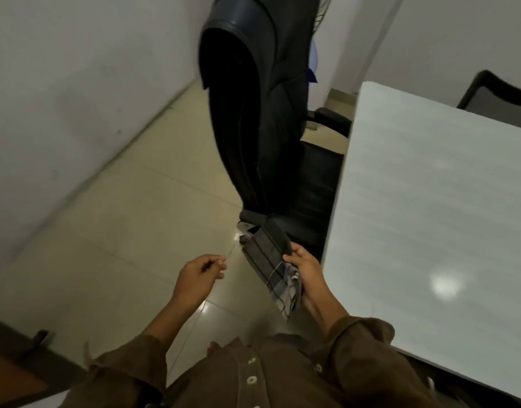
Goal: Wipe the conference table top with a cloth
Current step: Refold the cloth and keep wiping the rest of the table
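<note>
Right hand (305, 267) grips a folded dark grey checked cloth (269, 262), fingers curled over its near edge, thumb side on top. The cloth is off the table, held in the air over the floor just left of the table's near-left edge; its far end points toward the chair and a loose lighter plaid corner hangs down by the wrist.

Left hand (199, 273) is apart from the cloth, loosely curled, fingertips pinched near each other, holding nothing visible.

The white rectangular conference table top (436, 207) fills the right side, bare in the part in view, with a ceiling-light glare spot near the front. It is not touched by either hand.

Surroundings: a black leather high-back office chair (253, 119) stands right against the table's left edge, seat tucked partly under it, directly beyond the cloth. Its armrest sits near the far table corner. A second dark chair back (498, 97) shows at the far right behind the table. Cream glossy tiled floor (121, 231) and white wall (62, 83) on the left. Brown buttoned shirt sleeves (356, 337) at the bottom. A blue item is partly hidden behind the chair; cannot tell what it is.
</note>
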